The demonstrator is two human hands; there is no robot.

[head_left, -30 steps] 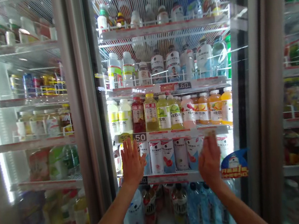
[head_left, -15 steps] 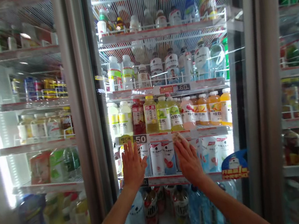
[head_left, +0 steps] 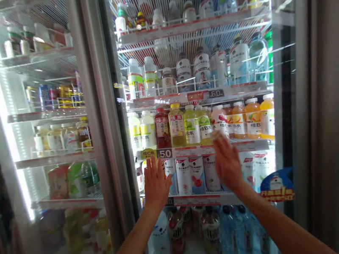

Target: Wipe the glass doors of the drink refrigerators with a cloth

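Before me is a closed glass fridge door (head_left: 289,133) with lit shelves of drinks behind it. My left hand (head_left: 156,182) lies flat against the glass with its fingers spread, just under a yellow label and a 5.0 price tag (head_left: 164,154). A pale cloth (head_left: 219,137) shows at the fingertips of my right hand (head_left: 227,164), pressed to the glass farther right. That hand is smeared by motion, and most of the cloth is hidden under it. Behind the glass, near both hands, stand yellow, green, pink and orange bottles (head_left: 191,125) and white cartons (head_left: 184,177).
A blue sticker (head_left: 277,186) is on the glass at lower right. Metal door frames (head_left: 100,125) border the door, with another stocked fridge section (head_left: 55,158) on the left and one on the right. Larger bottles (head_left: 211,232) stand on the bottom shelf.
My right hand has moved up and to the right over the glass with the cloth. My left hand stays at the same place on the door. The whole view has shifted slightly.
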